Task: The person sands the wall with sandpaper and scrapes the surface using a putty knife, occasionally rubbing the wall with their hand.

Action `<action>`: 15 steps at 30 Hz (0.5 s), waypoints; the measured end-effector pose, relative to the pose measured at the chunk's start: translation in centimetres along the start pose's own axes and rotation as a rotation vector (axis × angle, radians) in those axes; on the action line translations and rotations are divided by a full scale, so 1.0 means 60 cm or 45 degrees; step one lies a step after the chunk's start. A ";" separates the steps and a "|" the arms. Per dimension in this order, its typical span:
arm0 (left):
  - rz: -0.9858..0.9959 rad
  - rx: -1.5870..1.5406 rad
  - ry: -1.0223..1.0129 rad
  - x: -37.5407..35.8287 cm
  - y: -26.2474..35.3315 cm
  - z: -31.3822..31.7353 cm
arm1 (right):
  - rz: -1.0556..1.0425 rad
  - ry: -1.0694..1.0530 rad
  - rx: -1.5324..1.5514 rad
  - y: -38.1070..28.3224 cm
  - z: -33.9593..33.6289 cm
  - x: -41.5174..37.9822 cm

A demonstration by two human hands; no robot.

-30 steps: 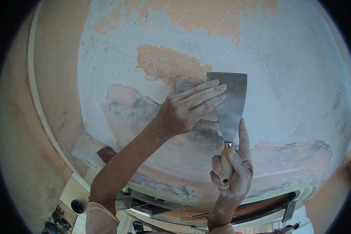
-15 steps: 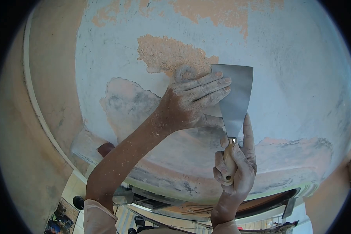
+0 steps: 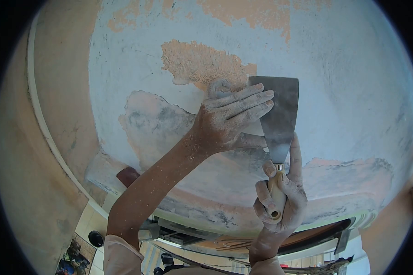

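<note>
Two dusty hands work a scraper [image 3: 276, 117] against a pale blue painted surface [image 3: 353, 91] overhead. At the far left a plain tan wall [image 3: 36, 174] runs down beside a light trim strip [image 3: 46, 128]. Right of it the blue coat has already come off in places: a smooth peach and grey patch [image 3: 153, 126] lies at the left, and a rough orange patch [image 3: 199, 64] sits just above the hands.

By the look of it, the step in hand is scraping the coat at the lower edge of that orange patch, with the blade laid flat on the surface and its top edge at the border of the bare area. The next move probably calls for a firm push away along the surface, pressure kept on the blade so that its edge stays under the paint.

Coming in from the lower left, the left hand [image 3: 227, 121] lies across the blade, its fingers [image 3: 254, 101] straight and pressed close together, flat on the metal, while the thumb reaches along below them toward the blade's neck. Further right and nearer, the right hand [image 3: 280, 195] wraps the wooden handle [image 3: 276, 197]; three fingers curl tight around it, and the index finger [image 3: 296, 153] stretches up along the right side of the blade.
</note>
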State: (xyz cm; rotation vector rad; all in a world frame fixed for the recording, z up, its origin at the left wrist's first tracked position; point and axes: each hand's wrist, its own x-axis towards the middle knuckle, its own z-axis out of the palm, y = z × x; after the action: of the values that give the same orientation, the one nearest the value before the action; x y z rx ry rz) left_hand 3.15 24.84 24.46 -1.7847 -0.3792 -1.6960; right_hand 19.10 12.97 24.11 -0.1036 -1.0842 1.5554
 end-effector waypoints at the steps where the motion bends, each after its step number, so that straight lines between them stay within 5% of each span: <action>1: -0.020 -0.016 0.024 0.001 -0.002 0.003 | 0.013 -0.031 0.048 -0.003 0.005 0.004; 15: -0.053 -0.021 0.036 0.000 0.005 0.005 | 0.006 0.065 -0.015 -0.007 0.012 -0.001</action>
State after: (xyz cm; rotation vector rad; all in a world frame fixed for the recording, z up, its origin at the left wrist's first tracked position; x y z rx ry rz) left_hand 3.54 24.81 24.38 -1.7737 -0.3936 -1.7564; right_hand 19.02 12.46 24.77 -0.1532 -1.0538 1.5429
